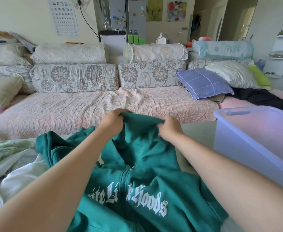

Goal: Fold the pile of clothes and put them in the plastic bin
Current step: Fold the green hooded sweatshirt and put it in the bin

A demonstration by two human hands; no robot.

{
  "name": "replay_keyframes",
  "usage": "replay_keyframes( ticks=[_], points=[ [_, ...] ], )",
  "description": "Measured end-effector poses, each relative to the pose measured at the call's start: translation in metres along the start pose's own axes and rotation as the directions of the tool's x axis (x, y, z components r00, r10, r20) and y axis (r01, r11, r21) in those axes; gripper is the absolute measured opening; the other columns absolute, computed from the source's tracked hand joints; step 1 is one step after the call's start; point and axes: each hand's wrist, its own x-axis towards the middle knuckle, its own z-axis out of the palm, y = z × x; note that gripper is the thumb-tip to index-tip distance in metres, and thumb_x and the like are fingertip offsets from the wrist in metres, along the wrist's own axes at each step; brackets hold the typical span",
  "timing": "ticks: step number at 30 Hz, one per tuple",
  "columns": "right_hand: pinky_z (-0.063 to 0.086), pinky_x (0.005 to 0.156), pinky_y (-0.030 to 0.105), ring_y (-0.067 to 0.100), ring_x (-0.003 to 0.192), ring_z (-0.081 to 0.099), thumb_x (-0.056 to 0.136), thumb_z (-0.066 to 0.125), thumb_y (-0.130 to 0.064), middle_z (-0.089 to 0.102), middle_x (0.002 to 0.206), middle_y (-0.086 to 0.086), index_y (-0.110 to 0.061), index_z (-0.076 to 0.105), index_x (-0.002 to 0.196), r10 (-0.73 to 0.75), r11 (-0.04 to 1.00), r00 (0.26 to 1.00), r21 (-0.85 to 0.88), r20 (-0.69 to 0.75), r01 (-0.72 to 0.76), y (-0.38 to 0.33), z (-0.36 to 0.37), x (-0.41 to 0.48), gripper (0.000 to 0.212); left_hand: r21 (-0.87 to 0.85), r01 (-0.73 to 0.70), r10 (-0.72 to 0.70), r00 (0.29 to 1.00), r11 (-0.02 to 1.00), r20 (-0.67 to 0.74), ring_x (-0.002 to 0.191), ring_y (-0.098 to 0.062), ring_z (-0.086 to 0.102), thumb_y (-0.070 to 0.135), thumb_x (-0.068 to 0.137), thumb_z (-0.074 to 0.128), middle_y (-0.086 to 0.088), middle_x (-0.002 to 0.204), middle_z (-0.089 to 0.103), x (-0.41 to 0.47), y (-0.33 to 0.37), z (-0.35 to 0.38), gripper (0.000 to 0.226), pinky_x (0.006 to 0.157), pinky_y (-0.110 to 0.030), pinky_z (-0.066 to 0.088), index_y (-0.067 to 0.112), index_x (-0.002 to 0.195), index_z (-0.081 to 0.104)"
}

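Both our hands pinch the far edge of the green hoodie, left hand and right hand a little apart, fingers curled into the cloth and lifting it. Its zipped front, with white lettering, lies crumpled towards the near edge of a pale surface, probably a low table, though little of it shows. At the right edge stands the translucent plastic bin, near our right forearm. White clothes lie heaped at the left edge, touching the hoodie. Beyond is a sofa.
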Motion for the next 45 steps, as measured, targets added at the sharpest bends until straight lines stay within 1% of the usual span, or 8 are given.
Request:
replay_keyframes(
  ticks=[4,7,12,17,25,31,39,45],
  points=[
    [0.032,0.109,0.028,0.026,0.148,0.025,0.094,0.063,-0.010,-0.005,0.167,0.006,-0.023,0.015,0.158,-0.299,0.953,0.949,-0.011,0.097,0.302,-0.014,0.002,0.017,0.081,0.057,-0.090,0.085,0.994,0.994,0.075,0.056,-0.014,0.048,0.004,0.097,0.043,-0.011,0.158,0.026,-0.005,-0.008,0.013,0.092,0.045,-0.025,0.038,0.046,0.149,-0.020],
    [0.048,0.099,0.036,0.033,0.150,0.022,0.088,0.061,0.003,-0.040,0.156,-0.002,-0.038,-0.010,0.157,-0.298,0.929,0.912,-0.134,0.283,0.345,-0.010,0.019,0.007,0.107,0.343,-0.079,-0.011,0.967,0.936,0.253,0.101,-0.025,0.063,-0.009,0.087,0.042,0.001,0.165,0.002,-0.011,-0.042,0.023,0.099,0.068,-0.032,0.053,0.042,0.153,-0.012],
    [0.036,0.109,0.048,0.033,0.140,0.032,0.084,0.051,-0.021,0.022,0.154,0.009,-0.029,0.033,0.148,-0.064,0.844,0.914,-0.467,0.400,0.263,0.025,0.042,-0.031,0.067,0.595,-0.039,-0.248,0.886,0.803,0.392,0.121,-0.034,0.049,0.012,0.088,0.040,-0.006,0.153,0.025,-0.033,-0.087,0.030,0.072,0.098,-0.044,0.048,0.045,0.149,0.022],
    [0.044,0.104,0.043,0.035,0.137,0.035,0.078,0.045,-0.028,0.008,0.160,0.011,-0.052,0.003,0.154,0.243,0.652,0.863,-0.733,0.444,0.193,0.044,0.043,-0.055,0.090,0.667,-0.136,-0.305,0.810,0.733,0.501,0.120,-0.030,0.050,0.011,0.092,0.037,-0.010,0.153,0.024,-0.043,-0.090,0.034,0.076,0.103,-0.039,0.043,0.049,0.152,0.010],
    [0.050,0.077,0.037,0.030,0.096,0.055,0.091,0.051,0.005,0.044,0.126,0.011,-0.012,0.065,0.115,-0.196,0.606,0.940,-0.719,0.279,0.340,0.049,0.041,-0.023,0.033,0.622,-0.088,0.004,0.991,0.778,0.134,0.110,-0.031,0.050,-0.005,0.090,0.043,-0.009,0.122,0.042,-0.029,-0.097,0.052,0.069,0.090,-0.043,0.051,0.033,0.148,0.037],
    [0.041,0.096,0.039,0.031,0.117,0.049,0.084,0.065,-0.009,0.048,0.128,0.012,-0.011,0.060,0.126,-0.217,0.395,0.947,-0.865,0.238,0.308,0.009,0.044,-0.013,0.042,0.608,-0.117,0.026,0.987,0.785,0.156,0.124,-0.031,0.048,0.012,0.092,0.040,-0.007,0.143,0.044,-0.025,-0.106,0.031,0.068,0.104,-0.041,0.038,0.026,0.155,0.017],
    [0.045,0.101,0.044,0.031,0.125,0.051,0.095,0.039,-0.006,0.043,0.144,0.002,-0.021,0.049,0.141,-0.517,0.757,0.677,-0.090,0.524,0.647,-0.091,0.144,-0.080,0.050,0.870,0.039,-0.201,0.977,0.491,0.069,0.126,-0.027,0.047,0.021,0.088,0.042,-0.004,0.134,0.054,-0.048,-0.155,-0.063,0.052,0.109,-0.046,0.024,0.024,0.140,0.035],
    [0.045,0.098,0.047,0.039,0.128,0.049,0.089,0.045,0.003,0.025,0.159,0.009,-0.031,-0.016,0.157,-0.356,0.762,0.671,-0.214,0.650,0.611,-0.140,0.193,-0.119,0.097,0.897,-0.047,0.002,0.999,0.440,0.052,0.104,-0.022,0.061,0.025,0.095,0.044,0.001,0.108,0.068,-0.074,-0.191,-0.104,0.021,0.097,-0.032,0.036,0.024,0.108,0.061]
  ],
)
